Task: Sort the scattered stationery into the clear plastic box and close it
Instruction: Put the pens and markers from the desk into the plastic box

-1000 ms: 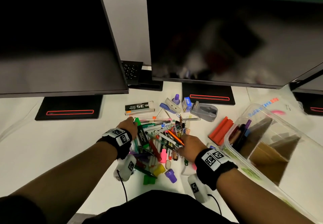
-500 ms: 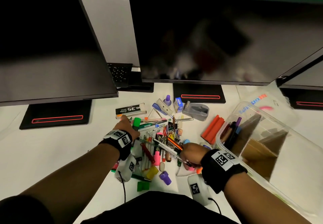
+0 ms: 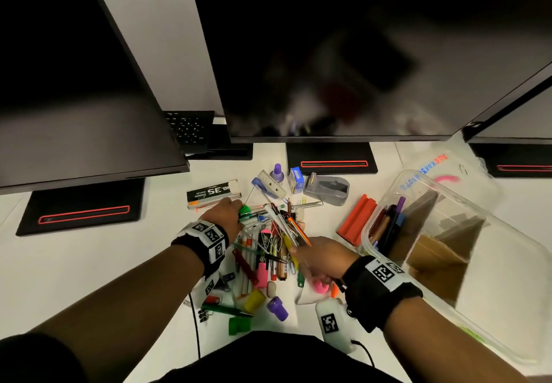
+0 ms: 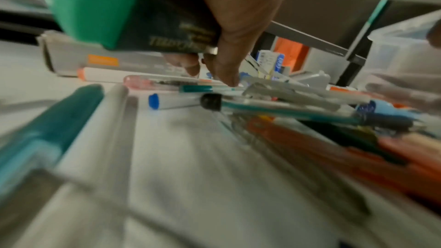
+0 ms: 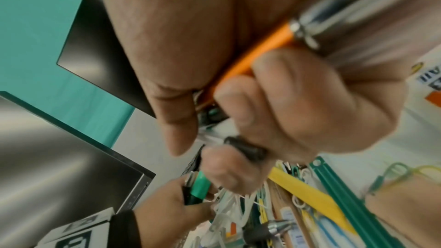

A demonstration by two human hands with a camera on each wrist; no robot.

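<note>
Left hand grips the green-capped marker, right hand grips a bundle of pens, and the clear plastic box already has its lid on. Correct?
Not quite: the clear plastic box is open, per the head view. The left hand does grip the green-capped marker, the right hand the bundle of pens.

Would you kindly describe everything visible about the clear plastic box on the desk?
The clear plastic box sits open on the white desk at the person's right, tilted in this view, beside red-orange blocks. It looks like thin transparent plastic with rounded corners. Pens stand at its near-left end, and brown cardboard dividers sit inside. A clear sheet with blue and orange lettering, probably its lid, lies behind it. Neither hand touches it.
</note>
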